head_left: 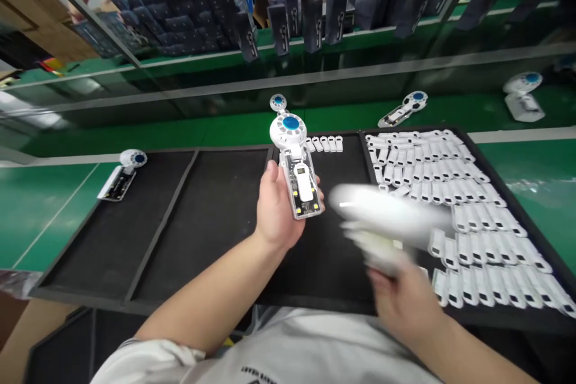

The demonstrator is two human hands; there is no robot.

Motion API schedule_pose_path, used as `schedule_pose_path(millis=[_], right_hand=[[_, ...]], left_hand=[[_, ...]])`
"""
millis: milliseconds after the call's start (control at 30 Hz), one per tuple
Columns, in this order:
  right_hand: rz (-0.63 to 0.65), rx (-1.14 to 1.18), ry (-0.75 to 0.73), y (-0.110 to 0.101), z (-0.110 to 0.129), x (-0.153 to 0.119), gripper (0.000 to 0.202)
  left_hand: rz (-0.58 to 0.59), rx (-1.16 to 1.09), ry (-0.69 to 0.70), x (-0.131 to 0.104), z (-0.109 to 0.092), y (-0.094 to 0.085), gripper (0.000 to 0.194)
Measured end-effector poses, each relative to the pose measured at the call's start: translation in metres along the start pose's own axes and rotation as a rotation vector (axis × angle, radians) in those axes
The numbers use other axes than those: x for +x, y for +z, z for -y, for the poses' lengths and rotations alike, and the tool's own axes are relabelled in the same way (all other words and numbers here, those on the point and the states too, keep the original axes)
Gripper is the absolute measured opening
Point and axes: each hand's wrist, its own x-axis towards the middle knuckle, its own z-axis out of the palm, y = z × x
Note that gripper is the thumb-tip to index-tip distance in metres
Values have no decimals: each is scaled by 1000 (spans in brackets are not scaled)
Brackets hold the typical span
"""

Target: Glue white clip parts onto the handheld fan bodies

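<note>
My left hand (275,207) is closed round a white handheld device (306,195). Its round head with a blue centre points away from me, and its clear body shows a dark circuit board with a small white part on it. Over the tray to the right, my right hand (402,294) is closed on a long white object (387,213). Motion smears that object, so its kind cannot be made out. Below it, a paler piece is also blurred. Small white parts with dark windows (441,180) lie in rows beyond my right hand.
A black divided tray (225,192) spans the bench before me. Similar blue-centred devices lie on the left (123,174), at the back right (405,109) and far right (524,96). Dark boxes (279,27) stand on a shelf behind. Other people stand at the far side.
</note>
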Motion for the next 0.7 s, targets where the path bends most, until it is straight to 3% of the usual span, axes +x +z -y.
schedule_pose_path(millis=[133, 367, 467, 600, 700], right_hand=[[-18, -2, -115, 1, -1, 2, 24], [-62, -13, -147, 0, 3, 26, 23], [-175, 62, -91, 0, 3, 31, 27], [-22, -1, 18, 1, -2, 28, 29], [-74, 105, 54, 6, -4, 17, 27]], left_hand=[[-26, 12, -42, 1, 3, -3, 53], [29, 12, -19, -7, 11, -3, 58], [76, 30, -13, -9, 13, -5, 62], [86, 28, -28, -9, 12, -8, 61], [67, 25, -75, -7, 12, -10, 58]])
